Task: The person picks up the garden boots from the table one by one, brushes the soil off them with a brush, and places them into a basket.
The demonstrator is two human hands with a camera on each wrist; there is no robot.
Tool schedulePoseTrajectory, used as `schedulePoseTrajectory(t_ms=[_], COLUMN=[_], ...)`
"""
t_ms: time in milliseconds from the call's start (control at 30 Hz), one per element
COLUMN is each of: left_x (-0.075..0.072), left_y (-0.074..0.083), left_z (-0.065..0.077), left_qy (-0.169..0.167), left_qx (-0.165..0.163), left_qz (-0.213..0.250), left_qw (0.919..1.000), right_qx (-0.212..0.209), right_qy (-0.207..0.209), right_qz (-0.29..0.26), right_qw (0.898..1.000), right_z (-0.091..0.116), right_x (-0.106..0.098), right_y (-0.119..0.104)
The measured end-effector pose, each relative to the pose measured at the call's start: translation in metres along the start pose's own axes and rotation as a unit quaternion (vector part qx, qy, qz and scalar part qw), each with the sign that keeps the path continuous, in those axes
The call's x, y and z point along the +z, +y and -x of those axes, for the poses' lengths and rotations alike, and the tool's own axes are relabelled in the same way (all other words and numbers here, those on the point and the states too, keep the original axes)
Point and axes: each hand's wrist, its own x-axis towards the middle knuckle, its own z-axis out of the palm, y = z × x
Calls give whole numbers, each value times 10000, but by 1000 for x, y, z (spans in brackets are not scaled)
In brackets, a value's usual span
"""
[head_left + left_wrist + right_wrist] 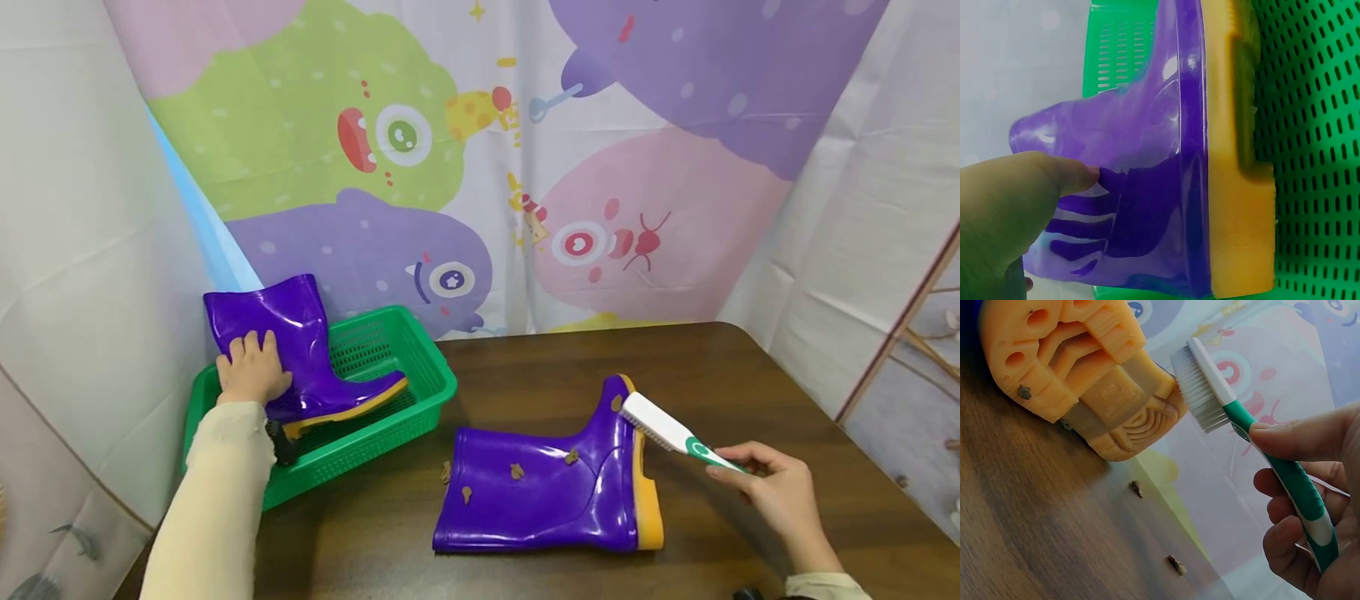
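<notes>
A purple rain boot [536, 500] is lying on its side on the bench [352, 546], its toe pointing away from the person and its yellow-orange sole [648, 512] facing right. Brown clumps [517, 472] are sticking to its shaft and toe. Just right of this lying boot, the right hand [780, 492] is gripping a green-and-white brush [660, 419] by the handle, with the thumb pressing along it. The bristles are meeting or nearly meeting the toe; actual contact is impossible to tell.

Farther back, to the left of the lying boot, a green perforated basket [442, 387] is holding a second purple boot [307, 333], which is standing slightly tilted, its toe pointing toward the right. The left hand [253, 371] is resting on that shaft with its fingers extending against the surface. Farthest off, behind the lying boot, a cartoon-monster curtain [675, 192] is hanging beyond the bench.
</notes>
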Motion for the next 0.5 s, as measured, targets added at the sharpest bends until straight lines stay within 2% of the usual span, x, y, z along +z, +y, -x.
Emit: schedulePoseTrajectory(t_ms=[167, 367, 500], left_x=[-1, 1, 1], left_y=[0, -1, 0], left_z=[2, -2, -5], left_qy=[-256, -248, -129], left_qx=[-103, -83, -4], left_qz=[142, 188, 207], left_qw=[9995, 9995, 9997], right_qx=[-17, -5, 1], right_qy=[18, 25, 15], right_qz=[-32, -34, -27], right_qw=[10000, 10000, 10000], right_z=[0, -1, -1], right_x=[1, 2, 1], right_y=[0, 1, 2])
